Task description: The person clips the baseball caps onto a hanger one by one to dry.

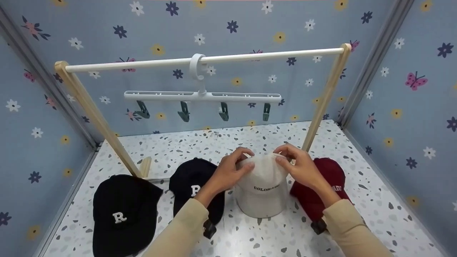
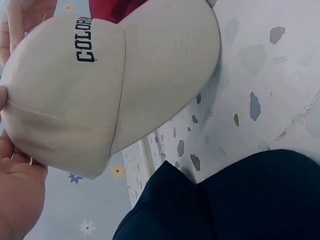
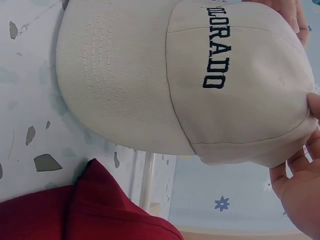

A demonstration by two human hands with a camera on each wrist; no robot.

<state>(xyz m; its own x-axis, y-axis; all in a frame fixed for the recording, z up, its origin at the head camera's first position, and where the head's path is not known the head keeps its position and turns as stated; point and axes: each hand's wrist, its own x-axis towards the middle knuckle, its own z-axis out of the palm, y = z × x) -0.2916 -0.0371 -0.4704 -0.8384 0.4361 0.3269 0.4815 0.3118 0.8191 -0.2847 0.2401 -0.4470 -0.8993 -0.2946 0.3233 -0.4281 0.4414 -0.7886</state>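
1. Head view: The left hand [image 1: 230, 169] and the right hand [image 1: 300, 167] grip the crown of a cream cap [image 1: 262, 201], one at each side, with thumbs to the front and fingers bent behind. The cap is upright, its brim toward the wearer and its front lettered COLORADO. It is located over the worktop [image 1: 371, 203], between a navy cap [image 1: 196, 169] and a maroon cap [image 1: 330, 171]. A black cap [image 1: 125, 210] lies farther left (it bears a white R, as does the navy one). Behind, a white hanger [image 1: 166, 95] with four dark clips [image 1: 224, 111] hangs from the rail [image 1: 142, 64] of a wooden rack [image 1: 94, 110].

2. Left wrist view: The left hand is seen grasping the crown, thumb on the near face and fingers behind. Part of the other hand shows at the far side. The navy cap lies just beside, below the brim in this view; a portion of the maroon cap shows beyond.

3. Right wrist view: The right hand holds its side of the crown likewise. Stitching rows are visible on the brim. The maroon cap is near. Whether the brim touches the worktop cannot be determined.
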